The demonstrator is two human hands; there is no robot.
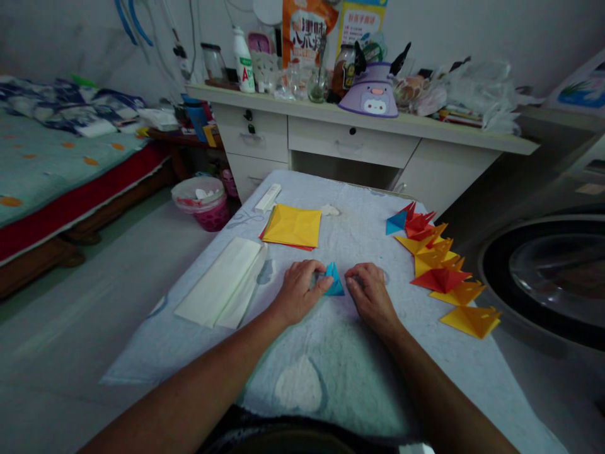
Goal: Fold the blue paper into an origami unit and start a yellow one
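A small blue folded paper piece [333,281], with a raised pointed tip, is on the cloth-covered table in front of me. My left hand [302,287] holds its left side between thumb and fingers. Just right of the paper rests my right hand [370,290], its fingers loosely curled and its thumb near the index finger. A narrow gap seems to separate it from the paper, and I see nothing in it. Beyond my left hand lies a stack of square paper sheets [293,226], yellow on top with red edges below.
Several red, yellow and blue folded paper pieces [439,277] line the table's right side. To the left lie a folded pale sheet [222,284] and a white rectangular object [268,198]. A cluttered white cabinet [350,132] stands behind; a washing machine [558,265] stands right.
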